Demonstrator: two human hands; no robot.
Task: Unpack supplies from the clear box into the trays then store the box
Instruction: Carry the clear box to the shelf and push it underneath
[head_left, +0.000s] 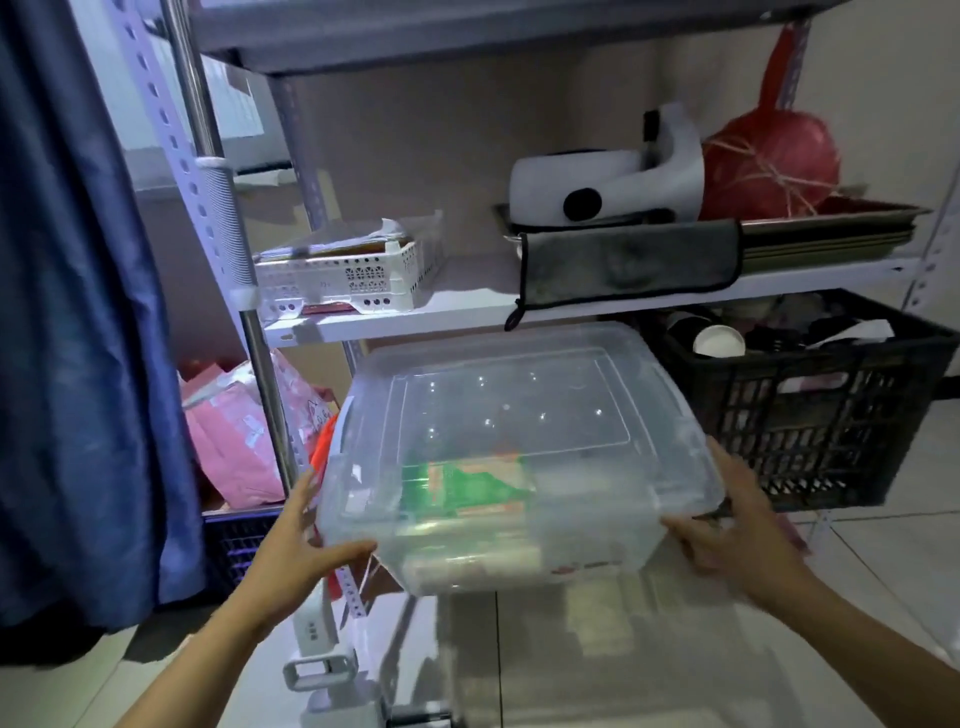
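Clear box (519, 447), lid up, held level between left hand (306, 540) and right hand (737, 535).

We read this as storeroom or utility corner: slotted-angle metal shelving (208, 171) against bare wall, stacked steel trays (831, 234), black plastic crate (810, 415) of paper cups, white perforated basket (348, 280), pink packets (234, 441) at bottom level, tiled floor (883, 561), blue curtain (78, 312) at left.

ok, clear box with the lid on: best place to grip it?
Grip the clear box by its two short ends under the lid rim, one of the hands per side, as left hand and right hand do. It is wide, so one hand would probably tip it.
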